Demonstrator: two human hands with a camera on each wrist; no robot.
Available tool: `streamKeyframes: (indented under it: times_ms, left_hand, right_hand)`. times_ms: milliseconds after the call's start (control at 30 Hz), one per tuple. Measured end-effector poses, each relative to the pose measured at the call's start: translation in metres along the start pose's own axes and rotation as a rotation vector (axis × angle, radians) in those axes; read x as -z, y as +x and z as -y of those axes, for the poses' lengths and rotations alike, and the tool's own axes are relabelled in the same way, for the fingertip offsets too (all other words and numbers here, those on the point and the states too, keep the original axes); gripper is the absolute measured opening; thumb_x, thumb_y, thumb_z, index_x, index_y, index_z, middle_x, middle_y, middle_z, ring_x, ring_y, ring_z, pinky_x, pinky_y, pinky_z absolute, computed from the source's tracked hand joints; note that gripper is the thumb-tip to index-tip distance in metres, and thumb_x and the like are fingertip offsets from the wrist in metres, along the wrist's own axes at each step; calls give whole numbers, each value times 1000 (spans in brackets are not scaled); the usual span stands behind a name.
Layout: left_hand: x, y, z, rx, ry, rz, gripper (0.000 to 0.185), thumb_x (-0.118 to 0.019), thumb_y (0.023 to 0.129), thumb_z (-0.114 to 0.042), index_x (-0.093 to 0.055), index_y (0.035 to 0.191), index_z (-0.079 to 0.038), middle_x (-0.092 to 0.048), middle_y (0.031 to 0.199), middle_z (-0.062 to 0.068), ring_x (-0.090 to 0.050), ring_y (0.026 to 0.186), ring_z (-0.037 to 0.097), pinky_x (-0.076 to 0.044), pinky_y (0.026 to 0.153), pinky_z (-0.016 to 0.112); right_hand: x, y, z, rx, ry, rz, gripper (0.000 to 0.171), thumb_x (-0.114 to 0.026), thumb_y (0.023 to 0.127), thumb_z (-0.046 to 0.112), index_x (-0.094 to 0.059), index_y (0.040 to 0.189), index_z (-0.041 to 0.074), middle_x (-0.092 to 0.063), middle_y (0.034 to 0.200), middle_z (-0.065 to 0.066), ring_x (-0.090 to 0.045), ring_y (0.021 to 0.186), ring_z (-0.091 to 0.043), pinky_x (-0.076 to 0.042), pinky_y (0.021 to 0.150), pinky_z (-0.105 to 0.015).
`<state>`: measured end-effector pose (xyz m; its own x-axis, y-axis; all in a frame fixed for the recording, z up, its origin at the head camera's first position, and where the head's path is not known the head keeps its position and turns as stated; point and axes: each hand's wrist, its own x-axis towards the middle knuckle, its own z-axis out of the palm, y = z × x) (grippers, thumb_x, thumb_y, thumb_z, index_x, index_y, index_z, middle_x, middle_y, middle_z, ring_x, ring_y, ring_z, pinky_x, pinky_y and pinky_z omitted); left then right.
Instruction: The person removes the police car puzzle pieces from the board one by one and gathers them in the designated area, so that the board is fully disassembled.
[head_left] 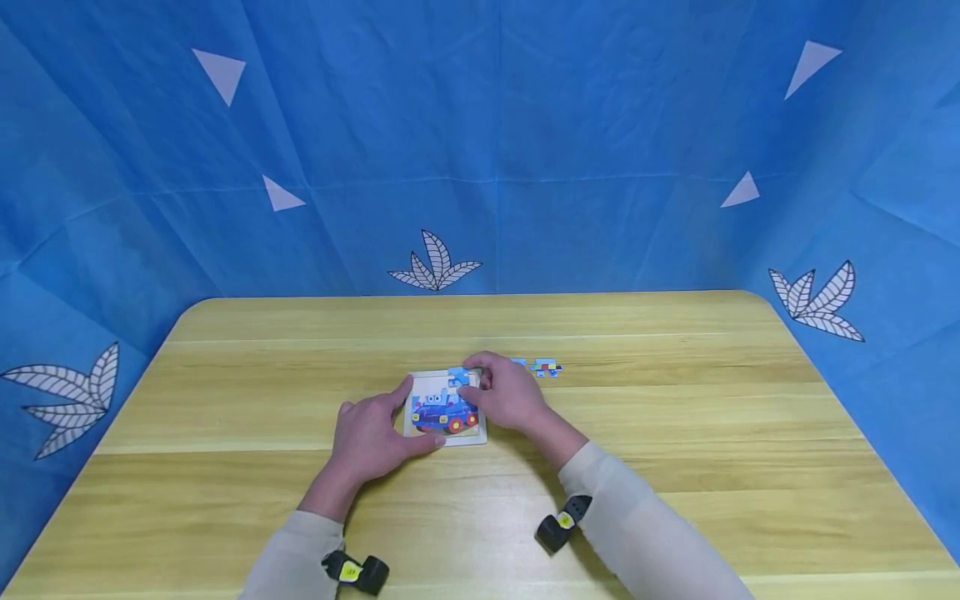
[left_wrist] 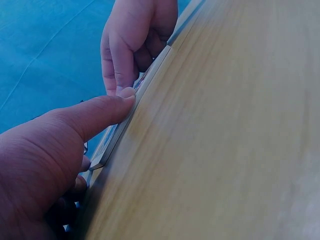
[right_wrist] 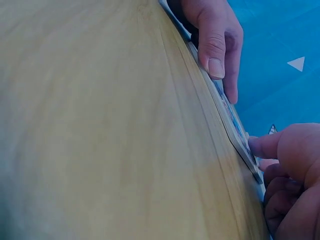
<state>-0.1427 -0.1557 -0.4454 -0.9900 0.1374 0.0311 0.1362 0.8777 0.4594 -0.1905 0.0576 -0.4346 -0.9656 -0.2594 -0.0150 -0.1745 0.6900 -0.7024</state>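
Note:
A small jigsaw puzzle board (head_left: pixel 427 421) with a pale frame lies on the table, its picture a blue car with red and yellow wheels. My left hand (head_left: pixel 369 437) holds the board at its left side, the thumb on the front edge and the index finger at the back left corner. At the back right corner my right hand (head_left: pixel 510 392) pinches a blue puzzle piece (head_left: pixel 457 377) between thumb and fingers, over the board. In the right wrist view, the right thumb (right_wrist: pixel 260 146) touches the board's top; the piece itself is hard to make out there.
Loose puzzle pieces (head_left: pixel 547 367) lie on the table behind the right hand, one partly hidden by it. The wooden table (head_left: pixel 675 433) ends at a blue cloth backdrop (head_left: pixel 525 167) with white leaves and triangles.

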Motion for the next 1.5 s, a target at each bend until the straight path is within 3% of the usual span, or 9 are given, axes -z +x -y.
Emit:
streamKeyframes:
  times_ms: [367,667,1500]
  left_hand:
    - [-1,0,1,0,19,3,111,-62,57,-82,-42,142,-14,-61,122,11,-59,99,24,-27,72,38]
    - [0,1,1,-17,22,-17,108,-63,59,-80,-44,141,-13,-62,120,11,-59,97,25,-28,71,38]
    - [-1,0,2,-5,17,-12,110,-62,58,-82,-43,142,-13,-61,122,11,-58,101,25,-27,72,38]
  right_hand:
    - [-1,-3,-2,30,13,2,22,-71,85,28,-65,103,18,-46,59,3,-39,50,-12,-32,52,-30]
    - [-3,-2,0,10,-42,-16,32,-74,78,40,-65,102,20,-50,65,4,-44,54,-13,-35,52,-30]
    - [-9,-3,4,-18,-100,-24,33,-74,75,46,-65,97,23,-53,67,6,-47,56,-12,-36,51,-30]
